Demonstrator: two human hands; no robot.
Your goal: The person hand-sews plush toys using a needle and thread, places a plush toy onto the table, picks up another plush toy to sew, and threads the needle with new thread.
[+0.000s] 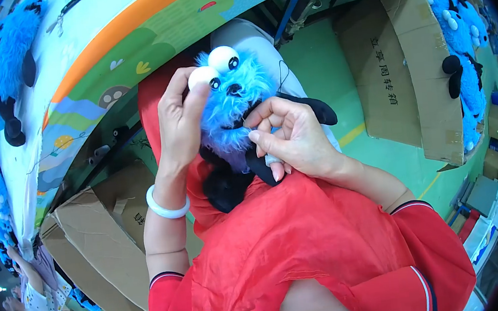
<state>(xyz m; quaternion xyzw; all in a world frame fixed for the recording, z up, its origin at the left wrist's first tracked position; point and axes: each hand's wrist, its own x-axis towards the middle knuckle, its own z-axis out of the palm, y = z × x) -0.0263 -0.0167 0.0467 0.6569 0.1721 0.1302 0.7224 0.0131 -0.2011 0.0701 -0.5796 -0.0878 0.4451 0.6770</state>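
Note:
A furry blue plush toy [237, 99] with bulging white eyes and black limbs lies in my lap against the red apron. My left hand [180, 123] grips its head from the left, thumb by one white eye. Close to the toy's dark mouth, my right hand [292, 136] has thumb and index finger pinched together; what lies between them is too small to make out. A pale wrap [272, 159] covers one finger of that hand. A thin dark thread [283, 74] loops beside the toy's head.
A table with a colourful printed cloth [146, 45] stands ahead, bearing more blue plush toys [7, 53] at left. Open cardboard boxes stand at the left [96, 232] and right [382, 68]. More toys [457, 30] pile beyond the right box. Another person's arm [27, 270] shows at far left.

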